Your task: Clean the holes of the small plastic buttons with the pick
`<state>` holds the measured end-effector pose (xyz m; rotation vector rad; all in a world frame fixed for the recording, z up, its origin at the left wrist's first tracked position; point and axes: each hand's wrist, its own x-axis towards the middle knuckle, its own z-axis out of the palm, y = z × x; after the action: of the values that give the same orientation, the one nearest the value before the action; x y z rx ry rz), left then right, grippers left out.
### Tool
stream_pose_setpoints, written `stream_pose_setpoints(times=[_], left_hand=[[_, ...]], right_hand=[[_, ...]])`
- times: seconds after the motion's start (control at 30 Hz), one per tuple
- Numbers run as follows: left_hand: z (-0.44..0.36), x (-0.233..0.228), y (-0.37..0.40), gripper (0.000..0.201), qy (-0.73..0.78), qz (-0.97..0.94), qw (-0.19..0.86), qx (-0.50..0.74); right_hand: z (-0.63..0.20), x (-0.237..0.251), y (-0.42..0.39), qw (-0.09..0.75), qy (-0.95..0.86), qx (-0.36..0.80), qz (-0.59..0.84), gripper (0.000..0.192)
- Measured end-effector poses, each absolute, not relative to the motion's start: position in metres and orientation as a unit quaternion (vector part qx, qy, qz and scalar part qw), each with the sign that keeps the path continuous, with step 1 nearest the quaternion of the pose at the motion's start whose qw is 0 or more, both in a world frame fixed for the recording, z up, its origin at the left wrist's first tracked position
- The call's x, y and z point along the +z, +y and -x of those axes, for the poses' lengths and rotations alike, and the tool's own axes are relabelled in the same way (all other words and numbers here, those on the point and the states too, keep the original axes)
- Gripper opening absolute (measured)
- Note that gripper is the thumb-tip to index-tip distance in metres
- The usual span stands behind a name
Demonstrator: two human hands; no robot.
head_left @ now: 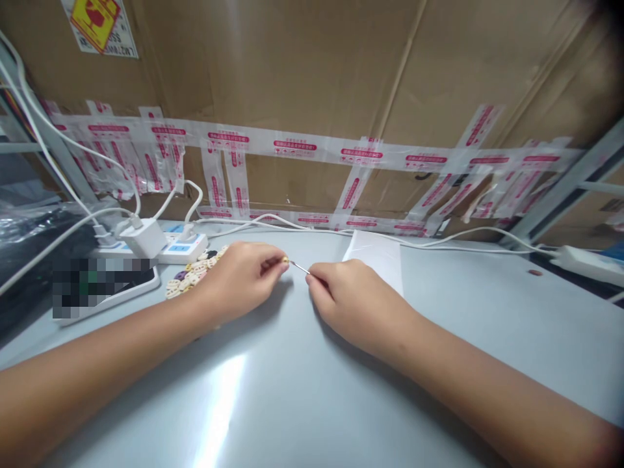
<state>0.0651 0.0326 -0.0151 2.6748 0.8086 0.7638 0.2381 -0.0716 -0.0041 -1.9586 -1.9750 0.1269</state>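
My left hand point(244, 276) is closed, pinching a small yellowish piece point(285, 259) between thumb and fingertips; its exact kind is too small to tell. My right hand point(353, 296) is closed round a thin metal tool point(299, 267), whose slim shaft sticks out toward the left hand. The tool's tip is at or very close to the yellowish piece; whether they touch, I cannot tell. Its handle is hidden in my right hand. Behind my left wrist lies a pile of small cream, yellow and dark pieces point(188, 281), partly covered by the hand and forearm.
A phone point(110, 302) lies at the left, near a white power strip point(195, 247) with a charger point(143, 237) plugged in. White paper point(377, 257) lies behind my right hand. Cables run along the back, before a large taped cardboard box point(302, 78).
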Motion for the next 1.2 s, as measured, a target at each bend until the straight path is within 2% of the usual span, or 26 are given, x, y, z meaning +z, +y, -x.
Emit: stream_pose_setpoints(times=[0.13, 0.27, 0.53, 0.6, 0.73, 1.03, 1.2], left_hand=[[-0.063, -0.004, 0.034, 0.025, 0.322, -0.849, 0.342, 0.241], [-0.063, -0.005, 0.033, 0.025, 0.287, -0.831, 0.424, 0.219], [-0.066, -0.009, 0.026, 0.025, 0.246, -0.827, 0.452, 0.226], [-0.067, -0.010, 0.024, 0.029, 0.240, -0.826, 0.445, 0.247], [-0.068, -0.009, 0.022, 0.021, 0.217, -0.835, 0.425, 0.272], [-0.068, -0.010, 0.021, 0.021, 0.214, -0.814, 0.462, 0.281], [-0.066, -0.007, 0.026, 0.019, 0.244, -0.786, 0.476, 0.311]], right_hand=[[-0.242, -0.003, -0.066, 0.298, -0.660, 0.136, 0.676, 0.023], [-0.241, -0.006, -0.060, 0.366, -0.634, 0.210, 0.648, 0.017], [-0.242, -0.009, -0.058, 0.400, -0.610, 0.279, 0.624, 0.018], [-0.242, -0.009, -0.058, 0.405, -0.600, 0.280, 0.631, 0.018], [-0.242, -0.010, -0.058, 0.421, -0.585, 0.276, 0.636, 0.020], [-0.240, -0.011, -0.058, 0.427, -0.604, 0.248, 0.626, 0.018], [-0.244, -0.012, -0.060, 0.412, -0.621, 0.241, 0.622, 0.030]])
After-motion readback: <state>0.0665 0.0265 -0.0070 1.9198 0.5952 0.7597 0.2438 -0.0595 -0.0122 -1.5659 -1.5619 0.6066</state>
